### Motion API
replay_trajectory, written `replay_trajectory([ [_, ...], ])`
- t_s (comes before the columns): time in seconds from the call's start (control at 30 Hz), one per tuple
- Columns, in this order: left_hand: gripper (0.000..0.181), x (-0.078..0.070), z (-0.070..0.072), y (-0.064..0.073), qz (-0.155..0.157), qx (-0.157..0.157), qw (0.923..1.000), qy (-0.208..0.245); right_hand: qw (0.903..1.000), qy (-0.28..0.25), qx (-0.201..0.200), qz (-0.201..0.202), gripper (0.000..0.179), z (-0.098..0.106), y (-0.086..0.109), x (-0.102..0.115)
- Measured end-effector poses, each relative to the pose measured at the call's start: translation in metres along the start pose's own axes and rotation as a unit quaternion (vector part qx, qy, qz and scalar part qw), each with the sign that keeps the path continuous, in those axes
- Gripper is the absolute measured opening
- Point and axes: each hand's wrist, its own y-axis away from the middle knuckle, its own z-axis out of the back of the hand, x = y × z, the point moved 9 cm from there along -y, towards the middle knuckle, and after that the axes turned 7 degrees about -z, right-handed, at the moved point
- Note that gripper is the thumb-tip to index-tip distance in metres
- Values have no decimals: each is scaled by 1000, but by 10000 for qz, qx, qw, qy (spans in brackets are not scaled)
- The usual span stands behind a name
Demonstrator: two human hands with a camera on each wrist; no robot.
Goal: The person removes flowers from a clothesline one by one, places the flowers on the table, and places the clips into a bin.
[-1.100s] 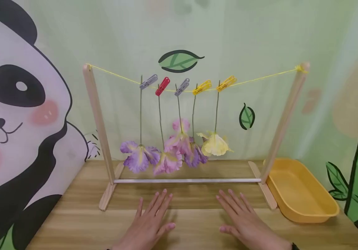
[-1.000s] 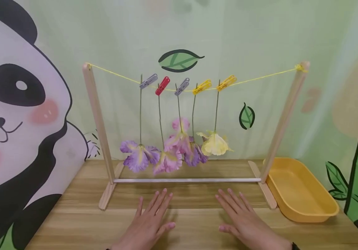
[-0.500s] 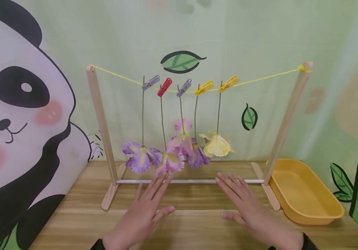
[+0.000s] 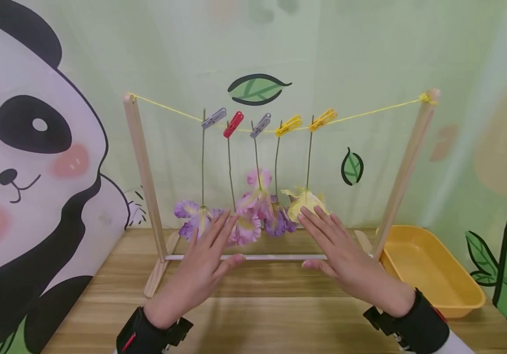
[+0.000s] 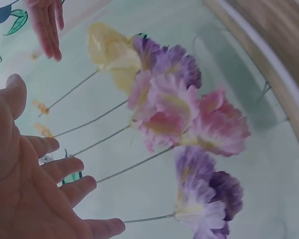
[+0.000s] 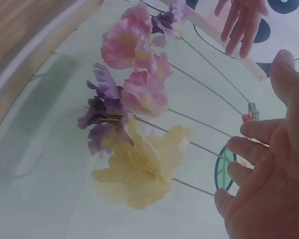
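Several artificial flowers hang upside down by their stems from a yellow string point(image 4: 381, 110), each held by a clothespin. At the left end is a purple flower point(image 4: 186, 210) under a grey clothespin point(image 4: 214, 118); pink flowers point(image 4: 248, 227) hang in the middle. A yellow flower point(image 4: 299, 199) is at the right end, under a yellow clothespin point(image 4: 323, 119). My left hand point(image 4: 206, 263) is raised in front of the purple and pink flowers, fingers extended, holding nothing. My right hand point(image 4: 342, 255) is likewise raised with straight fingers, partly covering the yellow flower in the head view.
Two wooden posts point(image 4: 143, 172) joined by a white rod point(image 4: 271, 257) carry the string. To the right, a yellow plastic basin point(image 4: 434, 270) stands on the wooden table point(image 4: 262, 324). Behind hangs a green backdrop with a printed panda point(image 4: 27, 196).
Both hands have lifted from near the tabletop and moved forward and up, in front of the flowers. The wristbands have come into view. Flowers and clothespins hang as before.
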Motion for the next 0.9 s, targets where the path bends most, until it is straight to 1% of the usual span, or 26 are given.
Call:
replay_trajectory([
  [0.03,75,0,3,-2,-9,-32,10000,-6,10000,-13,-55,41,82,2,-3,1],
  [0.2,74,5,13,-14,66,-127,9999,66,10000,-34,-25,64,83,7,-17,1],
  [0.27,73,8,18,-19,55,-211,9997,126,9999,-48,-30,86,84,10,-24,1],
  [0.43,72,13,36,-33,16,-506,9982,307,9996,-73,-155,206,84,20,-42,1],
  [0.57,69,18,53,-42,99,-852,9945,601,9988,13,-351,355,82,31,-57,3],
  [0.63,67,20,59,-45,147,-983,9923,745,9981,74,-440,429,82,36,-64,4],
  [0.8,64,25,63,-52,254,-1033,9908,840,9969,153,-574,521,83,49,-78,8],
  [0.9,62,27,67,-56,298,-1189,9886,877,9961,206,-618,587,82,57,-88,11],
])
